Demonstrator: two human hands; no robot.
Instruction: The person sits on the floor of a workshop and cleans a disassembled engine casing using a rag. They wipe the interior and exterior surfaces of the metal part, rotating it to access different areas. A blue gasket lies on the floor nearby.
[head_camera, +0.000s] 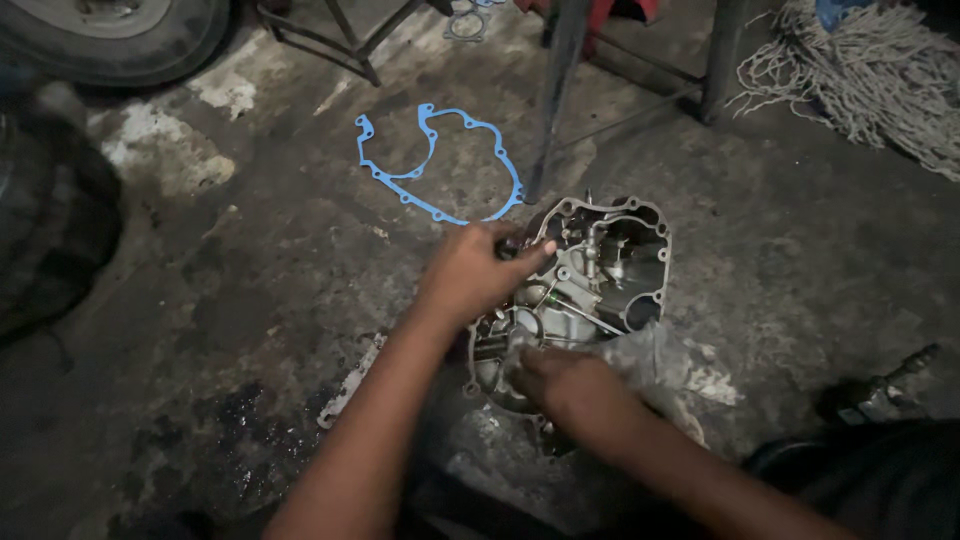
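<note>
- Lying flat on the stained concrete floor (250, 300), open side up: a grey metal engine case (610, 270), near the middle of the view, with shafts and small parts showing inside its cavities.
- Reaching in from the lower left, left hand (472, 272) resting on the upper left rim of the case, fingers curled together around a small dark part (508, 247) at that edge; thumb pointing toward the inside of the case.
- Coming in from the lower right, right hand (560, 385) pressed on the lower part of the case, fingers bent and closed on a crumpled piece of clear plastic (650, 350) that spreads out to the right of the hand; exact grip blurred, hard to tell further.
- Spread on the floor just beyond the case, up and to the left: a thin blue gasket (440, 165) matching the outline of the case, one end close to the rim but whether touching cannot be told.
- Standing behind the case: dark metal legs (560, 90) of a stand or stool, one foot right at the gasket's end.
- Sitting in the top left corner: part of a tyre (120, 45).
- Heaped at the top right: a pile of pale stringy cotton waste (860, 80).
- Lying at the right edge, well apart from the case: a small metal fitting (890, 385).
</note>
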